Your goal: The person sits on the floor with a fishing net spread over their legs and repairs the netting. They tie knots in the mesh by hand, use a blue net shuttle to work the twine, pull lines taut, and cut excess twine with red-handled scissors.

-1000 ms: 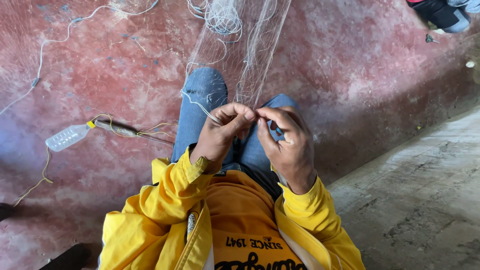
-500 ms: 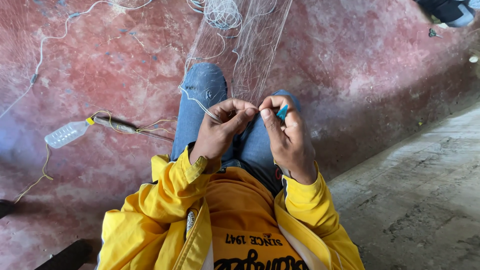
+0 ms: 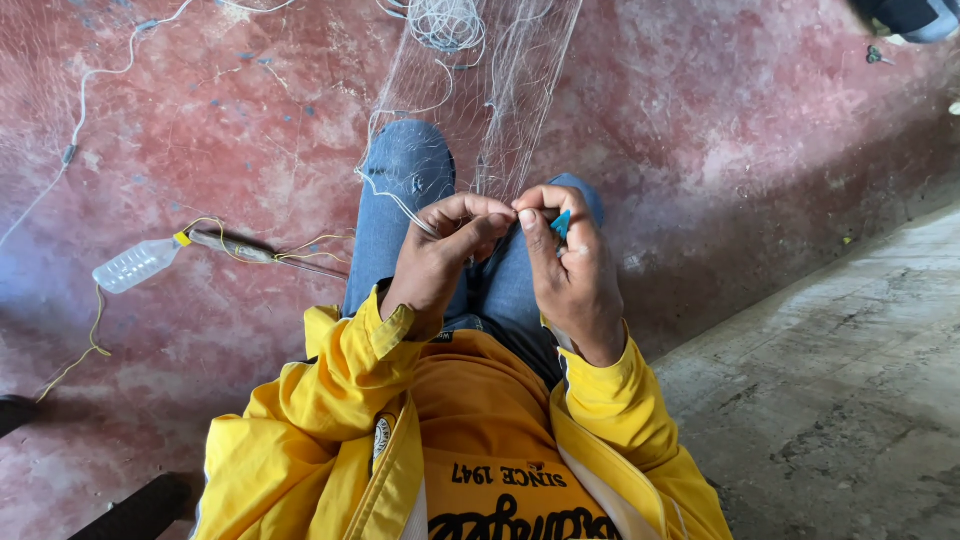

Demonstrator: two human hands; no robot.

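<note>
On the red, worn floor to the person's left lies a clear plastic bottle (image 3: 137, 264) on its side, with a yellow ring at its neck and a yellow cord (image 3: 88, 345) trailing from it toward the lower left. Just beside the bottle's neck lies a thin dark stick (image 3: 240, 247), wound with more of the yellow cord. A white line (image 3: 75, 130) snakes across the floor further up, well apart from the hands. To the right the red surface gives way to a grey concrete strip (image 3: 840, 400). At the top right corner a dark shoe (image 3: 905, 15) shows, partly cut off by the edge.

The fishing net (image 3: 500, 95) is fine, pale and nearly see-through; it hangs down from the top of the view in a narrow sheet, with a bundle of coiled white twine (image 3: 445, 20) at its upper end. It falls over the person's knees in blue jeans (image 3: 405, 180) and reaches the hands, which meet above the lap.

The left hand (image 3: 440, 265) is curled nearly closed, thumb and fingers pinching a strand of the net. The right hand (image 3: 570, 270) is likewise closed, its fingertips touching those of the left, and it grips a small blue netting needle (image 3: 561, 224), only the tip of which shows. Yellow jacket sleeves (image 3: 345, 390) cover both wrists.
</note>
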